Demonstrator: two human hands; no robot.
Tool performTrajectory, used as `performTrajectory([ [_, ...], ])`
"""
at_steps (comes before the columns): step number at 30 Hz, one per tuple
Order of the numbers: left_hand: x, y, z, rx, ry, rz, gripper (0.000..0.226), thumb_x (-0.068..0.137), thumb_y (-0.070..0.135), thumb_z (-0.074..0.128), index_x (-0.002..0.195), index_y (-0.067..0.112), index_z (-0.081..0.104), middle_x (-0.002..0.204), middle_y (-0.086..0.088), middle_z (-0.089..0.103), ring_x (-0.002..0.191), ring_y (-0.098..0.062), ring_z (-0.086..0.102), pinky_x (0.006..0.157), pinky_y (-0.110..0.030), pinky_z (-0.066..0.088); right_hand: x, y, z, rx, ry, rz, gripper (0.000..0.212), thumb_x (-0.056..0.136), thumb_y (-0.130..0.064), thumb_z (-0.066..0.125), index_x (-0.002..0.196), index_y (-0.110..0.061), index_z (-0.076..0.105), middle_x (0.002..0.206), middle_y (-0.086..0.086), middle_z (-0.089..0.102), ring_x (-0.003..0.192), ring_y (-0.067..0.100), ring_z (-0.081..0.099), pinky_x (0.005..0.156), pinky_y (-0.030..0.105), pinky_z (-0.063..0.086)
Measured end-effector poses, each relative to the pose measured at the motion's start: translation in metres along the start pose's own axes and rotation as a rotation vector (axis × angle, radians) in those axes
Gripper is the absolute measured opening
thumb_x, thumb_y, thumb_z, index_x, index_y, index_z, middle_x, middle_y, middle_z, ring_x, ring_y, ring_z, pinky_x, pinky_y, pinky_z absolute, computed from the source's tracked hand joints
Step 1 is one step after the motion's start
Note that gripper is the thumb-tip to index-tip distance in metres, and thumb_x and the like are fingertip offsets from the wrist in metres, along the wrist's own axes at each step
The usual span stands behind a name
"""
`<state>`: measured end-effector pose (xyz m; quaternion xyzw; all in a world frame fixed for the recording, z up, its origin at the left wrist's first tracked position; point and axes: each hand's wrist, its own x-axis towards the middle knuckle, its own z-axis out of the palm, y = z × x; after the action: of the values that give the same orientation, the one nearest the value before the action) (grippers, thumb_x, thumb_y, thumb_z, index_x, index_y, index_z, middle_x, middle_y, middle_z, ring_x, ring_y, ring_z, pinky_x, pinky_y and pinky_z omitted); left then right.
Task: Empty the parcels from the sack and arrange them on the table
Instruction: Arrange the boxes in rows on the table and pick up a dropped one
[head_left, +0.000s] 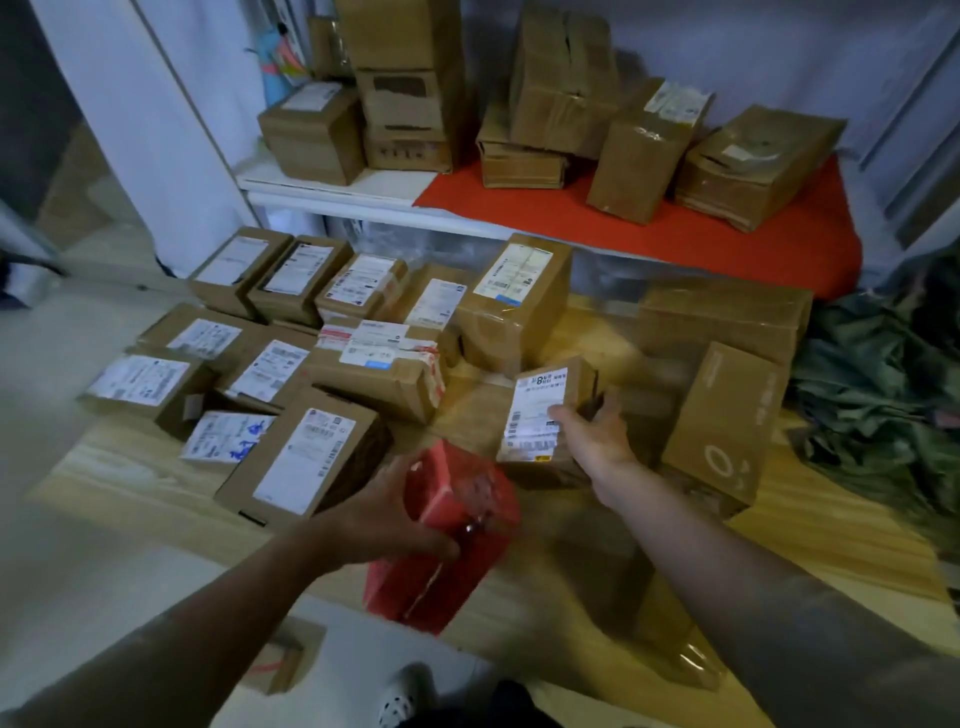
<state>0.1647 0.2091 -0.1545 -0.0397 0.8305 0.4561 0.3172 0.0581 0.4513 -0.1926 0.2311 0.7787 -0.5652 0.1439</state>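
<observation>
Fingers of the left hand (384, 525) curl round the near face of a red parcel (447, 540), thumb across its front, so the box hangs tilted in a full grip just above the wooden table (831, 545). Fingers of the right hand (592, 436) wrap the right edge of a small brown parcel (545, 421), thumb lying on its white label, and hold it upright with the label turned toward the camera; that looks like a way to read or check it while setting it down.

Beyond the left fingers and to their left lie rows of labelled parcels (291, 374), packed edge to edge with labels upward, probably so each can be read at a glance. Just past the right fingertips stands a tall labelled box (514, 306), and to the right of that hand a plain carton with a printed ring (727, 431) stands on end. The gap between these two is, I judge, where the small brown parcel is meant to go, with the red one following nearer the front edge.

Far to the right of the right hand a dark green sack (883, 395) lies crumpled and slack; whether anything is left inside cannot be told. Further boxes stand on a raised shelf with a red cloth (675, 228), well beyond both hands.
</observation>
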Motion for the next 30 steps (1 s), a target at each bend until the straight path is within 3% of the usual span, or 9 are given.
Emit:
performTrajectory([
  [4, -0.023, -0.021, -0.003, -0.499, 0.006, -0.03, 0.062, 0.074, 0.029, 0.079, 0.131, 0.023, 0.054, 0.12, -0.011, 0.069, 0.112, -0.03, 0.065, 0.104, -0.052, 0.047, 0.004, -0.009, 0.044, 0.021, -0.135, -0.054, 0.059, 0.094, -0.036, 0.062, 0.144, -0.017, 0.039, 0.135, 0.007, 0.059, 0.112, 0.027, 0.062, 0.094, 0.035, 0.048],
  [10, -0.027, -0.053, -0.008, -1.123, -0.054, -0.022, 0.075, 0.077, 0.043, 0.076, 0.14, 0.01, 0.05, 0.139, -0.028, 0.051, 0.122, -0.043, 0.054, 0.107, -0.059, 0.04, -0.012, -0.017, 0.07, -0.166, -0.014, -0.139, 0.065, 0.099, -0.04, 0.054, 0.151, -0.008, 0.032, 0.153, 0.016, 0.039, 0.14, 0.033, 0.039, 0.11, 0.036, 0.034],
  [12, -0.023, -0.059, -0.008, -1.284, -0.062, -0.021, 0.075, 0.079, 0.049, 0.071, 0.141, 0.011, 0.05, 0.144, -0.029, 0.045, 0.129, -0.046, 0.047, 0.108, -0.064, 0.035, -0.037, -0.01, 0.074, -0.03, -0.031, -0.187, 0.044, 0.096, -0.039, 0.061, 0.13, -0.012, 0.056, 0.13, 0.008, 0.061, 0.123, 0.026, 0.056, 0.093, 0.029, 0.044],
  [14, -0.019, -0.059, -0.007, -1.389, -0.097, -0.033, 0.07, 0.087, 0.055, 0.057, 0.143, 0.015, 0.048, 0.146, -0.026, 0.045, 0.134, -0.047, 0.042, 0.108, -0.071, 0.027, -0.069, -0.005, 0.078, 0.036, -0.261, -0.104, 0.022, 0.093, -0.045, 0.062, 0.102, -0.026, 0.067, 0.1, -0.009, 0.072, 0.1, 0.014, 0.067, 0.077, 0.025, 0.048],
  [18, -0.011, -0.055, -0.007, -1.321, -0.044, -0.088, 0.056, 0.098, 0.056, 0.035, 0.141, 0.023, 0.052, 0.14, -0.018, 0.055, 0.13, -0.04, 0.052, 0.109, -0.067, 0.032, -0.095, 0.013, 0.09, 0.174, -0.696, 0.213, 0.042, 0.086, -0.055, 0.065, 0.117, -0.025, 0.071, 0.115, 0.004, 0.074, 0.11, 0.027, 0.07, 0.099, 0.049, 0.052],
  [23, -0.011, -0.067, -0.011, -0.872, 0.26, -0.331, 0.045, 0.1, 0.045, 0.045, 0.123, 0.009, 0.062, 0.106, -0.014, 0.074, 0.101, -0.032, 0.069, 0.093, -0.05, 0.053, -0.103, 0.033, 0.094, 0.123, -0.553, 0.215, 0.056, 0.079, -0.061, 0.07, 0.125, -0.031, 0.059, 0.111, 0.001, 0.076, 0.102, 0.028, 0.072, 0.094, 0.055, 0.054],
  [25, -0.017, -0.074, -0.012, -0.76, 0.283, -0.409, 0.045, 0.1, 0.046, 0.044, 0.123, 0.009, 0.057, 0.114, -0.014, 0.067, 0.107, -0.032, 0.063, 0.09, -0.05, 0.052, -0.11, 0.039, 0.1, 0.012, -0.443, 0.212, 0.055, 0.08, -0.063, 0.069, 0.124, -0.035, 0.05, 0.11, 0.0, 0.074, 0.097, 0.025, 0.072, 0.086, 0.05, 0.057],
  [27, -0.023, -0.076, -0.012, -0.697, 0.261, -0.403, 0.043, 0.1, 0.05, 0.041, 0.121, 0.015, 0.054, 0.121, -0.011, 0.06, 0.112, -0.031, 0.057, 0.09, -0.049, 0.048, -0.114, 0.044, 0.111, 0.035, -0.387, 0.203, 0.048, 0.086, -0.056, 0.066, 0.124, -0.035, 0.046, 0.113, 0.002, 0.072, 0.096, 0.024, 0.071, 0.081, 0.047, 0.058],
  [30, -0.031, -0.074, -0.011, -0.553, 0.282, -0.235, 0.024, 0.103, 0.04, 0.041, 0.11, 0.02, 0.053, 0.105, 0.001, 0.06, 0.088, -0.011, 0.057, 0.079, -0.025, 0.047, -0.119, 0.04, 0.134, 0.137, -0.337, 0.151, 0.04, 0.095, -0.043, 0.061, 0.128, -0.022, 0.056, 0.121, 0.001, 0.069, 0.097, 0.017, 0.069, 0.083, 0.042, 0.057],
])
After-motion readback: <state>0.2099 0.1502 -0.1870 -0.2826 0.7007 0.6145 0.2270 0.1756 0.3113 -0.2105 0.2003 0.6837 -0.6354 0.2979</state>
